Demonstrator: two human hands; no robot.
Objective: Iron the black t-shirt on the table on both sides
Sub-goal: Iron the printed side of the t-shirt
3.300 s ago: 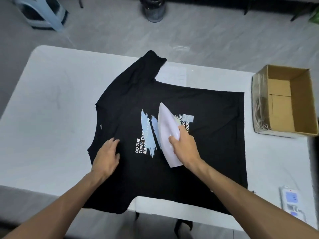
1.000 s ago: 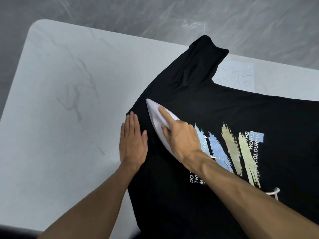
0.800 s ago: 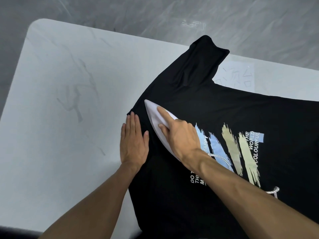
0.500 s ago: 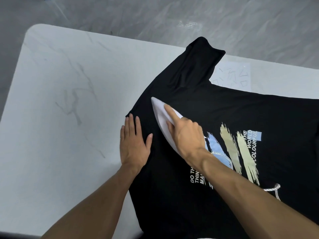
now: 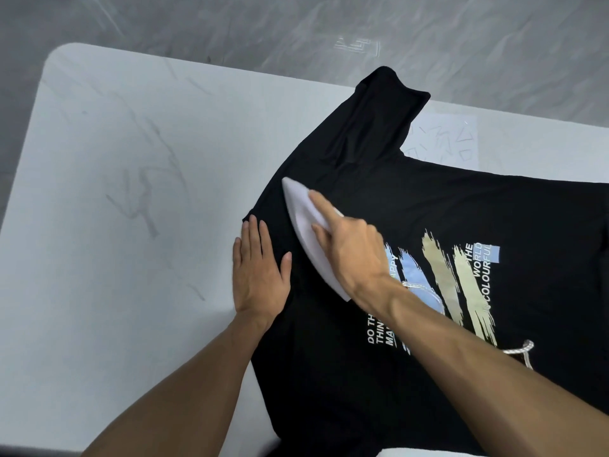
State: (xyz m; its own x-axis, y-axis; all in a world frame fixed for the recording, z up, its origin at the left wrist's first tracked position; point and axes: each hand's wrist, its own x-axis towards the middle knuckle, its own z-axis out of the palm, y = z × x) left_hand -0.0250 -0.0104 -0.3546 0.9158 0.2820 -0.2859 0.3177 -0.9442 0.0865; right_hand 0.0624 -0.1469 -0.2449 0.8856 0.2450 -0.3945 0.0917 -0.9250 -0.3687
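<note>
Both forearms enter from the bottom edge. Black t-shirt (image 5: pixel 428 199) lies spread print-side up on the white marble-pattern table (image 5: pixel 131 192), covering the right half of the view and running off the right and bottom edges.

Left hand (image 5: pixel 258 275): flat, palm down, fingers straight and together, thumb splayed to the right. Grasping nothing, just pressing the shirt's left edge at the collar area; fingertips sit on the black fabric, outer side of the hand over the bare table.

Right hand (image 5: pixel 352 255): wrapped over the white iron (image 5: pixel 304 232), index finger stretched forward along its top, other fingers curled round the body. Iron sits soleplate-down on the shirt, nose pointing up-left toward the shoulder, just right of the left hand, not touching it.

A braided white cord (image 5: pixel 524 349) shows beside the right forearm, lying on the shirt; a loop of it also near the wrist.

Chest print (image 5: pixel 461 278): blue and beige brush strokes with white text, reading sideways, partly hidden by the right arm.

Farther out: one sleeve (image 5: pixel 379 117) angled toward the table's far edge, some creases in it. A pale sheet with faint line marks (image 5: pixel 441 140) lies on the table just right of that sleeve. Grey floor (image 5: pixel 296 28) beyond.
</note>
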